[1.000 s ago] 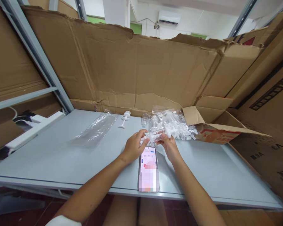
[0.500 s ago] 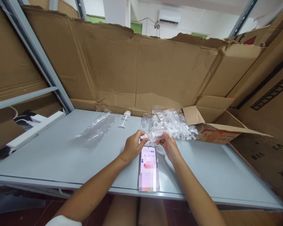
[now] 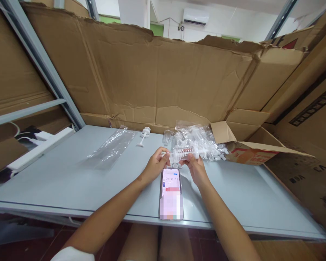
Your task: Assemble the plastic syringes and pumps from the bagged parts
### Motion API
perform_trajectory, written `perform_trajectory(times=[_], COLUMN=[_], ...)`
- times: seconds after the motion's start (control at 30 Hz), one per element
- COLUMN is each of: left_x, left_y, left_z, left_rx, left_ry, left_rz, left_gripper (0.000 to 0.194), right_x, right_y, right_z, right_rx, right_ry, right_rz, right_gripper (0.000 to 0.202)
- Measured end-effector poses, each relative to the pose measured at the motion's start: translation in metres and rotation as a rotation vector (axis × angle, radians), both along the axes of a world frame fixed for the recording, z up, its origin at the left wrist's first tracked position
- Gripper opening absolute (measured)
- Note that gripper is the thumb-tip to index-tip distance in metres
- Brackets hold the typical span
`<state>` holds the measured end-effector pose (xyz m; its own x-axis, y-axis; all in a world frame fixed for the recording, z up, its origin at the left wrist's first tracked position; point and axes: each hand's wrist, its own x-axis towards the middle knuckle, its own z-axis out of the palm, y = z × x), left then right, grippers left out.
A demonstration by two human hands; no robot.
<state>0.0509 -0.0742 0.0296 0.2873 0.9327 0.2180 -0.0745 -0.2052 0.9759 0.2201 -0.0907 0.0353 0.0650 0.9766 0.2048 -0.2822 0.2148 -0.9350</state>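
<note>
A clear plastic cylinder (image 3: pixel 184 152) with spiral ridges and white end pieces lies level between my hands, just above the table. My left hand (image 3: pixel 155 165) is closed in a pinch on the narrow white piece at its left end. At the right, the fingers of my right hand (image 3: pixel 197 170) wrap round the clear barrel from below. Directly behind the cylinder is a pile of white and clear plastic parts (image 3: pixel 197 136) in clear bags, some of them loose. Several small white pieces (image 3: pixel 175 165) lie beneath it, partly hidden.
A phone (image 3: pixel 171 192) showing a timer lies near the front edge. Farther back are a clear plastic bag (image 3: pixel 114 146), a white plunger-like part (image 3: pixel 143 136) and a clear spiral piece (image 3: pixel 167 137). An open carton (image 3: pixel 256 154) stands right; a power strip (image 3: pixel 40 150) runs left.
The cylinder has risen slightly and turned a little in my hands. My left fingers have shifted slightly up around its left end piece.
</note>
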Motion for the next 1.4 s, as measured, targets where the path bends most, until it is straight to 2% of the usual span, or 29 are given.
perform_trajectory(times=[0.17, 0.23, 0.37, 0.5, 0.6, 0.7, 0.77, 0.83, 0.93, 1.03, 1.1, 1.2, 1.27, 1.4], left_x=[-0.004, -0.003, -0.001, -0.003, -0.004, -0.003, -0.004, -0.005, -0.011, -0.022, -0.031, -0.044, -0.049, -0.048], left_y=[-0.001, -0.002, -0.004, -0.007, -0.006, -0.001, 0.002, 0.005, 0.008, 0.011, 0.016, 0.024, 0.029, 0.033], left_z=[0.01, 0.01, 0.004, 0.004, 0.006, 0.006, 0.004, 0.004, 0.006, 0.011, 0.013, 0.011, 0.006, -0.004], left_rx=[0.001, 0.052, 0.205, 0.284, 0.225, 0.057, -0.044, -0.066, 0.049, 0.23, 0.327, 0.403, 0.392, 0.329], left_ry=[-0.108, -0.06, 0.108, 0.192, 0.154, 0.069, 0.047, 0.077, 0.262, 0.569, 0.747, 0.972, 1.106, 1.235], left_rz=[-0.039, 0.013, 0.197, 0.214, 0.163, 0.129, 0.157, 0.204, 0.246, 0.374, 0.472, 0.52, 0.476, 0.202], left_gripper=[0.043, 0.044, 0.027, 0.018, 0.023, 0.043, 0.052, 0.05, 0.04, 0.025, 0.026, 0.029, 0.031, 0.032], right_x=[0.004, 0.004, 0.002, -0.001, -0.001, -0.002, -0.004, -0.005, -0.004, 0.002, 0.006, 0.01, 0.01, 0.008], right_y=[0.0, 0.0, -0.001, 0.0, 0.0, 0.0, -0.001, -0.002, -0.002, 0.0, 0.001, 0.002, 0.002, 0.001], right_z=[0.004, 0.004, 0.001, -0.001, -0.003, -0.003, -0.003, -0.003, -0.001, 0.002, 0.004, 0.006, 0.006, 0.007], right_rx=[-0.029, -0.04, -0.046, -0.06, -0.069, -0.074, -0.057, -0.049, -0.061, -0.055, -0.044, -0.038, -0.045, -0.048], right_ry=[0.024, 0.03, 0.02, 0.029, 0.017, -0.022, -0.044, -0.05, -0.059, -0.048, -0.034, -0.03, -0.028, -0.029], right_rz=[-0.039, -0.024, 0.049, 0.07, 0.05, -0.003, -0.034, -0.038, -0.051, -0.106, -0.135, -0.157, -0.161, -0.158], right_gripper=[0.031, 0.033, 0.036, 0.035, 0.035, 0.032, 0.031, 0.032, 0.033, 0.033, 0.032, 0.03, 0.029, 0.032])
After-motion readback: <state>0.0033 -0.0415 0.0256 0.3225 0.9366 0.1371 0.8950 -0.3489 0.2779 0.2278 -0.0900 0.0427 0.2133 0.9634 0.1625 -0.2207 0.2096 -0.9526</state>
